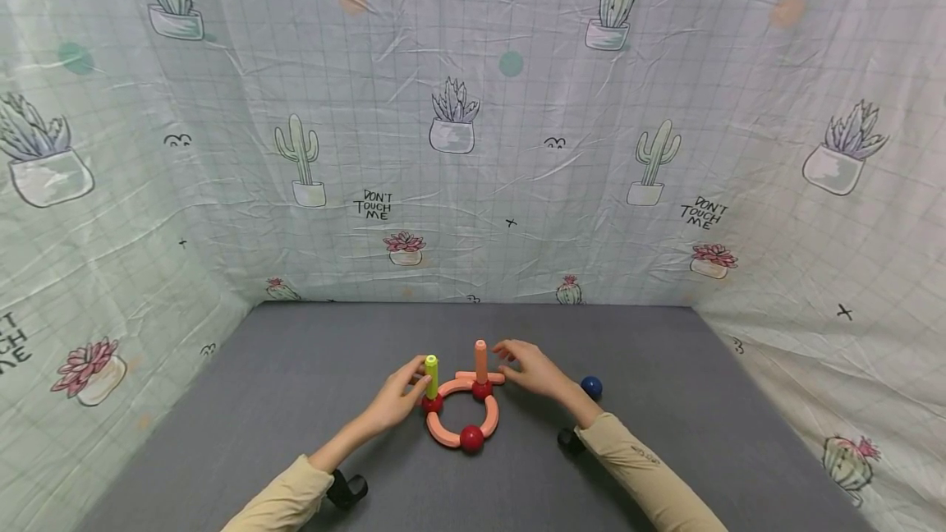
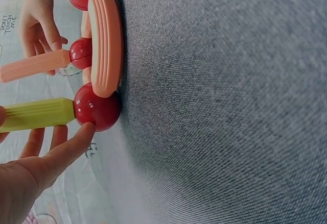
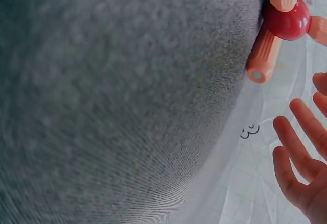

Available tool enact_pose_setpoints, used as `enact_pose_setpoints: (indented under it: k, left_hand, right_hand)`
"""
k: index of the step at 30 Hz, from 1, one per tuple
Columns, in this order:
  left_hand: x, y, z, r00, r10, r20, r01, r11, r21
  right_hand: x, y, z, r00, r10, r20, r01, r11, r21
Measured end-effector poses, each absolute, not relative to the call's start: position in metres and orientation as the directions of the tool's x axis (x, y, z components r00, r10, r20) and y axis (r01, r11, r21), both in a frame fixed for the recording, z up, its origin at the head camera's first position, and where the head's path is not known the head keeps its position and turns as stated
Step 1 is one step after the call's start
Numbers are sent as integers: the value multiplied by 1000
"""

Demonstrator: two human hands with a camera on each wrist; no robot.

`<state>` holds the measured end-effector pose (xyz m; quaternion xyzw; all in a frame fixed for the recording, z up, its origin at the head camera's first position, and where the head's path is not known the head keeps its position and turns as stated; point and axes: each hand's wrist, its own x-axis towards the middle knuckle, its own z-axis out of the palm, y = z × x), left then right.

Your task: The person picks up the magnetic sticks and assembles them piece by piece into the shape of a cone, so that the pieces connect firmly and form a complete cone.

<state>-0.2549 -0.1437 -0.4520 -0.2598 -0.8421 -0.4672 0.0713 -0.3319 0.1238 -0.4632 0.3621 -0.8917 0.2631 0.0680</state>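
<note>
A ring of curved orange pieces [image 1: 491, 415] and red balls [image 1: 471, 438] lies on the table. On its left ball [image 2: 97, 107] stands a yellow-green rod [image 1: 432, 378], upright. My left hand [image 1: 397, 395] pinches this rod, with one fingertip touching the ball below, as the left wrist view shows. At the back of the ring, an orange rod [image 1: 481, 361] rises from another red ball [image 3: 287, 20]. My right hand [image 1: 534, 368] hovers just right of that rod, fingers spread and loosely bent, holding nothing. Behind the ring lies a straight orange piece [image 1: 497, 378].
A loose blue ball [image 1: 591, 387] sits on the grey table [image 1: 332, 351], to the right of my right hand. Black straps [image 1: 347, 489] show at both wrists. A cactus-print cloth [image 1: 510, 179] hangs behind and along both sides of the table.
</note>
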Motion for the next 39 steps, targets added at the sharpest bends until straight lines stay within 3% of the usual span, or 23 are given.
enact_pose_setpoints:
  k: [10,25,33,39]
  left_hand:
    - [-261,-144,-461,-861,349,371,500,443,744]
    - [-261,-144,-460,-857,361,368,504,442,741]
    - [-261,-142,-459,-862,359,359,497,458,737]
    - [-260,-141,-459,-853,370,367,511,453,731]
  right_hand:
    - [-334,120,-466,-701,-637,320,-691,718,-85]
    - [-331,114,-469,-577,-746,333,-703,661,263]
    - [-329,110,-469,-584,-744,326,-671,668,322]
    - [-327,114,-466,-662,-702,264,-649,712,267]
